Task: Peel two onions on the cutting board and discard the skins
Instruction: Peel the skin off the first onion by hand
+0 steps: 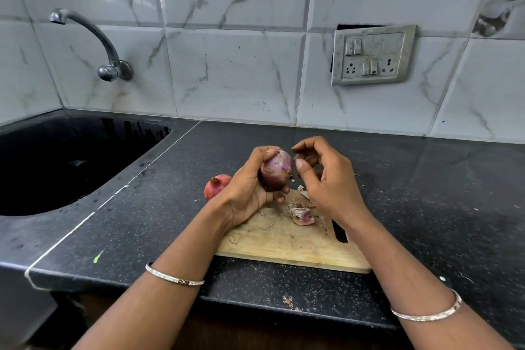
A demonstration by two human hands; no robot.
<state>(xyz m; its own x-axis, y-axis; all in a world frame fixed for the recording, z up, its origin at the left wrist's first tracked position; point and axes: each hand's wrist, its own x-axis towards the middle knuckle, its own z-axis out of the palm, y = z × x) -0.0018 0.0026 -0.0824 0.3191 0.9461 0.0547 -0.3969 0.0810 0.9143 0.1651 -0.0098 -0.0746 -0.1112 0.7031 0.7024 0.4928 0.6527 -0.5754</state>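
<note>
Lying on the surface by the cutting board's far left corner is an unpeeled onion. The left hand grips a half-peeled onion above the board's far edge. The right hand curls beside it; whether it pinches skin, I cannot tell. Loose skins lie mid-board.

Two onions: partly peeled onion, unpeeled onion. One cutting board. One heap of skins on it, plus loose scraps too small to count. Two hands: left hand, right hand. Two bangles, one per wrist: left bangle, right bangle. One desk. One sink. One tap. One switch plate, two sockets in its lower row.
</note>
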